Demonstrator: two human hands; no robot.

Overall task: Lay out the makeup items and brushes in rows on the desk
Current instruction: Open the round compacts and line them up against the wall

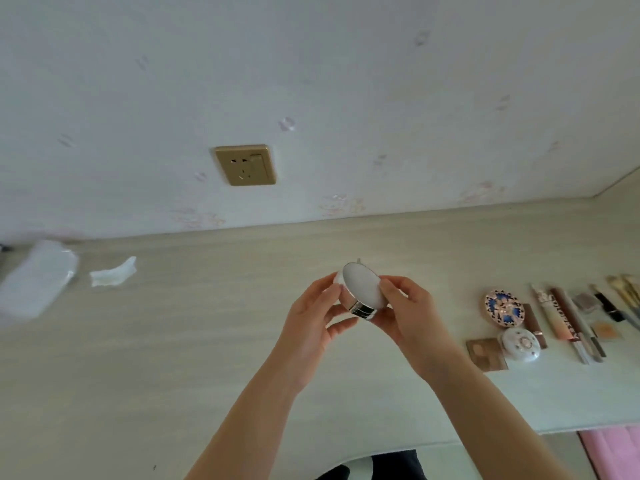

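Two bare forearms reach up from the bottom edge toward the middle of the view. Between them, the left hand (313, 323) and the right hand (405, 313) together hold a round white compact (362, 294) in the air above the desk (207, 341). The fingers of each hand curl around the compact's rim from opposite sides. The compact is tilted, its flat pale face turned toward the camera, with a shiny silver band around its edge.

The desk is pale wood grain and meets a white wall with faint pink flower prints. A gold wall socket (245, 164) sits on the wall above the hands.

On the right of the desk, well apart from the hands, makeup lies in rows: a round compact with a blue and pink pattern (504, 304), a white compact with gold decoration (521, 344), a small square brown palette (485, 353), several tubes and sticks (562, 317), and brushes (627, 292) at the far right edge.

On the left of the desk lie a crumpled white tissue (112, 273) and a blurred clear plastic packet (34, 280).
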